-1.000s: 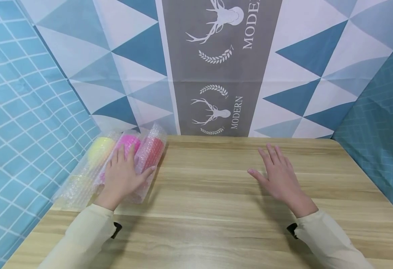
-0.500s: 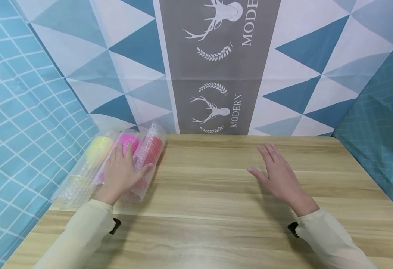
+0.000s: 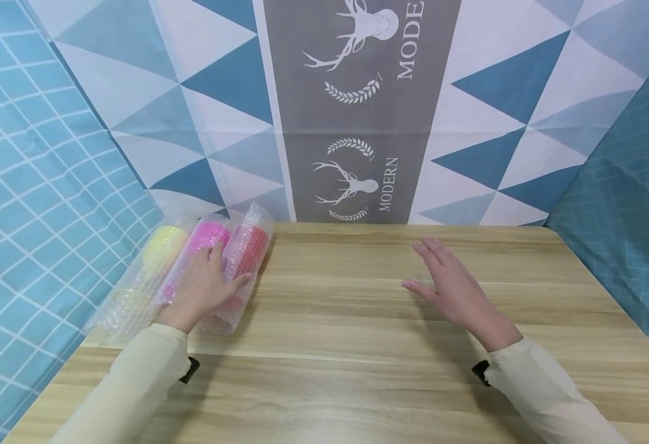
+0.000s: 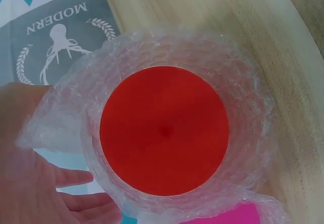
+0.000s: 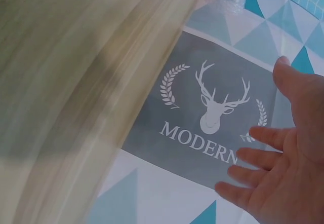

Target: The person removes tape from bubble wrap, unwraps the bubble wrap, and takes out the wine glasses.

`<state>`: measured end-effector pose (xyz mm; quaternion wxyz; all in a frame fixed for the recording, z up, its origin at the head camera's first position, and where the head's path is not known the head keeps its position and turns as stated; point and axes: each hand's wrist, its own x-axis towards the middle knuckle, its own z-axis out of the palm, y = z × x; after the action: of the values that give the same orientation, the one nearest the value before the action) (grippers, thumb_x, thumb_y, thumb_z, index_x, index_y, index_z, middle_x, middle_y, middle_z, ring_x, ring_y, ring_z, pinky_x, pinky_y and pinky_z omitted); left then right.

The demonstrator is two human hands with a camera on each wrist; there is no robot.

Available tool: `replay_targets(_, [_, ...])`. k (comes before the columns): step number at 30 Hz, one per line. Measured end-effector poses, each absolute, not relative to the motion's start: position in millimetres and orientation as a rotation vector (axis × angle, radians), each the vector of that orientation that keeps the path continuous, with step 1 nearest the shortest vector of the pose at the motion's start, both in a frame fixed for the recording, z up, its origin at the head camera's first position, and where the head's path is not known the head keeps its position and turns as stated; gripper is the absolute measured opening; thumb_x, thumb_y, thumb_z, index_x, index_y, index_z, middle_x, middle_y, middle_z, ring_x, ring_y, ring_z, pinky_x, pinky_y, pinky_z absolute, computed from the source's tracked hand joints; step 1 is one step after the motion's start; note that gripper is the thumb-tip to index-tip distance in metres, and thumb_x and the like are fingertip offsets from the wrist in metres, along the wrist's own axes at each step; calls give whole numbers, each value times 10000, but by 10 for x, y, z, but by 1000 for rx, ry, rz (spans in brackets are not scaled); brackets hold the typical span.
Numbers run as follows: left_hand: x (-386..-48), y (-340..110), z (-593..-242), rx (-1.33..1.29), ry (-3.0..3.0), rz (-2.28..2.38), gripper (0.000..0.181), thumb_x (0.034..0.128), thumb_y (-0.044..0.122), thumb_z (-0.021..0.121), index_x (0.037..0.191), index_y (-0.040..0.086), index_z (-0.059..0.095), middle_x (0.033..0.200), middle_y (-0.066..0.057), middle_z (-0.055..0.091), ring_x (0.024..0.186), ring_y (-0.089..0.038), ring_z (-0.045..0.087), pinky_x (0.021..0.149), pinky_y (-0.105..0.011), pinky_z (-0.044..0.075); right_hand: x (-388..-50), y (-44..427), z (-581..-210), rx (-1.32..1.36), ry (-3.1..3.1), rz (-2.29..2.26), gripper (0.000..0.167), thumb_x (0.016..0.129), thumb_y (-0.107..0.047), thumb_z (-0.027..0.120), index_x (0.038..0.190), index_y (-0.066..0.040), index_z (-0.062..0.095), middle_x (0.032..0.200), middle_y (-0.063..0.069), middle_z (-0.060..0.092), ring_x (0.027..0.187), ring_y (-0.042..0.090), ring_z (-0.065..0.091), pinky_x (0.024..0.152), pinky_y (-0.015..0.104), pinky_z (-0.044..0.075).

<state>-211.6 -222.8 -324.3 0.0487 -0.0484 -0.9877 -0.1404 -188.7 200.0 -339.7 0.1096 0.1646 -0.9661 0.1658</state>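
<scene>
Three bubble-wrapped cylinder-like things lie side by side at the table's left: a yellow one, a pink one and a red one. My left hand is over the pink and red ones, fingers slightly bent, thumb reaching across the red one. The left wrist view shows the red one's round flat end inside its wrap, with several fingers beside it; whether they press on the wrap is unclear. Over the wooden table my right hand hovers, fingers extended, holding nothing.
The wooden table meets a patterned back wall covering with deer and "MODERN" prints. A blue tiled-pattern sheet stands close to the wrapped things on the left. A teal sheet borders the right side.
My left fingers have bent and drawn back a little over the pink wrapped thing. My right hand has turned somewhat onto its side, its fingers closer together. The wrapped things have stayed in place.
</scene>
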Motion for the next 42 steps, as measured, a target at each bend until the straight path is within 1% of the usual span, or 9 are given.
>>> replay_targets(12, [-2178,-2273,-3272,-118,-3108,-603,891,935,442,531,1467,-143,121,1398,-389,395,1316,-577,317,1077,-661,311,-1860,1959,-3270,551,-2843,479,644,884,-370,668,1409,-67,452,1497,196,396,1367,406,394,1067,586,394])
replay_targets(16, [-2196,-2276,-3287,-101,-3124,-681,844,945,425,521,1424,-187,193,1373,-417,396,1276,-572,383,1039,-641,379,-1860,1936,-3243,553,-2837,470,611,877,-371,676,1375,-63,498,1443,193,472,1323,396,455,1049,571,419])
replay_targets(24, [-2184,-2286,-3311,-45,-3133,-805,672,953,349,517,1300,-200,346,1138,-377,535,958,-433,605,815,-502,558,-1847,1908,-3217,542,-2827,478,563,869,-359,688,1324,-59,550,1371,186,553,1264,385,522,1021,553,452])
replay_targets(28, [-2191,-2279,-3299,3,-3143,-854,438,950,331,486,1052,-95,485,847,-180,546,674,-234,551,571,-332,519,-1845,1903,-3207,539,-2835,477,548,873,-358,683,1314,-57,559,1364,187,561,1257,383,529,1018,553,454])
replay_targets(31, [-2201,-2265,-3297,22,-3142,-871,343,940,332,480,900,-8,499,738,-96,510,595,-180,499,513,-280,460,-1846,1900,-3209,544,-2835,481,530,873,-349,685,1299,-55,572,1366,192,559,1256,386,531,1017,553,456])
replay_targets(35, [-2208,-2241,-3310,11,-3128,-882,482,927,342,500,1096,-110,513,879,-198,596,712,-238,576,605,-326,524,-1844,1897,-3221,555,-2834,482,498,878,-347,679,1270,-52,595,1377,201,548,1258,393,529,1015,553,457])
replay_targets(38, [-2214,-2216,-3324,-10,-3122,-899,673,925,349,505,1327,-175,370,1128,-314,570,895,-320,598,749,-397,553,-1839,1898,-3232,559,-2839,480,482,883,-349,672,1258,-54,605,1376,200,548,1260,394,527,1017,553,455])
replay_targets(40, [-2216,-2192,-3332,-8,-3125,-908,738,927,352,502,1380,-191,289,1240,-359,514,975,-351,587,808,-425,550,-1834,1897,-3236,561,-2840,479,475,881,-345,673,1251,-54,609,1366,199,556,1255,394,530,1018,552,455])
replay_targets(42, [-2211,-2161,-3337,17,-3122,-953,730,928,347,495,1383,-183,283,1220,-354,518,947,-343,605,773,-404,561,-1830,1896,-3240,565,-2834,476,465,879,-332,678,1243,-51,614,1354,201,566,1247,393,537,1015,551,458])
